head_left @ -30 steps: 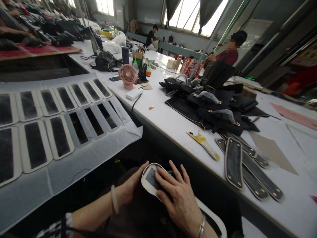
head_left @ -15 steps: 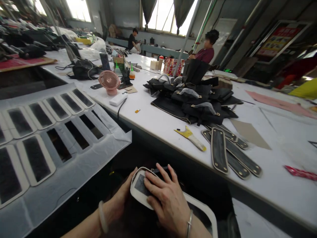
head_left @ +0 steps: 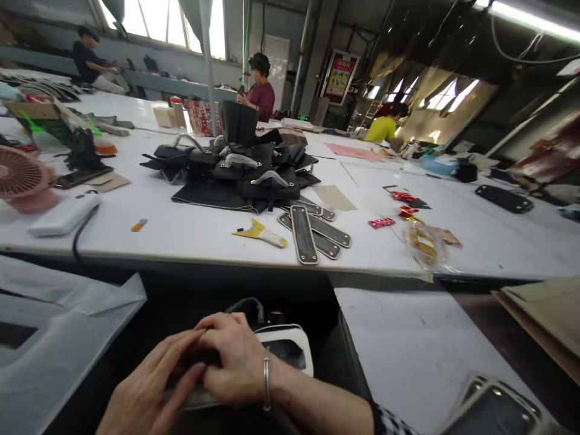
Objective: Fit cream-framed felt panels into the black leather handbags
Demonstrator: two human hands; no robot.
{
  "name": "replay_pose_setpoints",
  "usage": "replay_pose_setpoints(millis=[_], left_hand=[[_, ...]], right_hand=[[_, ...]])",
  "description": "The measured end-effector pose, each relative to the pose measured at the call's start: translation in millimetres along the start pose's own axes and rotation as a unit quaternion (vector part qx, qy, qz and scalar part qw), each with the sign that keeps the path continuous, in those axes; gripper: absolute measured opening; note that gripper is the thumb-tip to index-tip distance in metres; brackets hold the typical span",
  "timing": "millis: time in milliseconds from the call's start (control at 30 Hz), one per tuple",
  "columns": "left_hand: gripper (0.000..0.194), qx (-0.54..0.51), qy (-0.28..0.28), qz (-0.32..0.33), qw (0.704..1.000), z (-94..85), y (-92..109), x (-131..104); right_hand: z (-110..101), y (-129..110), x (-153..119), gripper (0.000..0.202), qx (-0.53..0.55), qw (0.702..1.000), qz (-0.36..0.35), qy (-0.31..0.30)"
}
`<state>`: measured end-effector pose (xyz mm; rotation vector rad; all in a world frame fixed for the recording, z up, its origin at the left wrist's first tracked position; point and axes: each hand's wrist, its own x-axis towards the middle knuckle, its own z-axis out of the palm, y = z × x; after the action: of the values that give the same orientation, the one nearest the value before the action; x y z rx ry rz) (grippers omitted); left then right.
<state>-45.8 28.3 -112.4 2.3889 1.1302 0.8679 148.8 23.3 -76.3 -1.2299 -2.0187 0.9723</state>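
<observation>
A dark bag panel with a wide cream border (head_left: 304, 343) lies low at the front, above a dark gap under the table. My left hand (head_left: 151, 380) curls round its left end, thumb toward me. My right hand (head_left: 231, 356), with a metal bangle at the wrist, bends over the same panel, its fingers meeting those of my left hand. Both hands hide much of the panel, and its far left end shows only as a pale strip. Behind my right hand rises a dark looped handle wrapped in clear film (head_left: 254, 306).
Black bags (head_left: 235, 166) are piled on the white table (head_left: 217, 241). Dark straps with pale edges (head_left: 304, 235) and a yellow-handled tool (head_left: 260, 232) lie before them. A pink fan (head_left: 25, 178) stands left; more straps (head_left: 493, 411) lie lower right. Co-workers sit beyond.
My view has swung right. My right hand, flat on the panel before, now bends beside my left hand, which has come round the panel's end.
</observation>
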Motion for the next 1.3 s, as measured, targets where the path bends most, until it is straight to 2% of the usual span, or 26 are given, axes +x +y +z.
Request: replay_pose_setpoints(millis=[100, 200, 233, 267, 300, 333, 400, 467, 533, 600, 733, 867, 1000, 1300], left_hand=[[0.052, 0.091, 0.001, 0.04, 0.995, 7.0, -1.2, 0.4], [0.043, 0.14, -0.017, 0.109, 0.984, 2.5, -2.1, 3.8], [0.041, 0.151, -0.032, 0.133, 0.979, -0.4, -1.4, 6.2], [0.041, 0.162, -0.05, 0.157, 0.973, -3.0, -0.4, 9.0], [0.045, 0.173, -0.071, 0.183, 0.965, -5.2, 0.9, 12.2], [0.051, 0.183, -0.092, 0.208, 0.957, -6.6, 2.4, 15.6], [0.066, 0.186, -0.139, 0.254, 0.939, -7.2, 6.9, 23.5], [0.073, 0.163, -0.185, 0.271, 0.93, -6.1, 15.8, 33.9], [0.075, 0.122, -0.232, 0.266, 0.928, -4.3, 31.0, 48.0], [0.072, 0.081, -0.274, 0.249, 0.925, -1.4, 51.4, 65.1], [0.058, -0.018, -0.359, 0.263, 0.895, 11.0, 89.0, 93.2], [0.071, -0.01, -0.426, 0.245, 0.871, 20.5, 98.4, 98.2], [0.072, 0.019, -0.451, 0.245, 0.858, 17.8, 96.1, 96.9], [0.065, 0.062, -0.488, 0.232, 0.839, 20.0, 102.7, 105.7]], right_hand=[[-17.4, -6.1, -0.7, 0.035, 0.216, 0.97, 0.061, 0.09], [-57.3, -0.5, -19.2, 0.029, 0.273, 0.939, 0.079, 0.191], [-70.0, 8.9, -29.6, 0.027, 0.292, 0.923, 0.097, 0.23], [-79.4, 22.3, -41.3, 0.027, 0.316, 0.887, 0.146, 0.304], [-84.2, 38.6, -53.7, 0.033, 0.322, 0.86, 0.183, 0.352], [-83.4, 56.3, -66.0, 0.039, 0.331, 0.84, 0.219, 0.37], [-66.3, 88.8, -87.3, 0.048, 0.377, 0.805, 0.294, 0.35], [-36.9, 108.5, -100.6, 0.052, 0.447, 0.773, 0.329, 0.306], [-8.8, 113.4, -105.1, 0.053, 0.525, 0.738, 0.315, 0.284], [8.6, 110.3, -103.5, 0.054, 0.593, 0.699, 0.285, 0.281], [14.2, 111.2, -96.7, 0.058, 0.684, 0.622, 0.254, 0.282], [13.2, 128.5, -96.9, 0.048, 0.744, 0.558, 0.252, 0.268], [18.9, 144.0, -101.4, 0.033, 0.769, 0.525, 0.242, 0.272], [31.0, 155.5, -107.4, 0.013, 0.795, 0.494, 0.185, 0.301]])
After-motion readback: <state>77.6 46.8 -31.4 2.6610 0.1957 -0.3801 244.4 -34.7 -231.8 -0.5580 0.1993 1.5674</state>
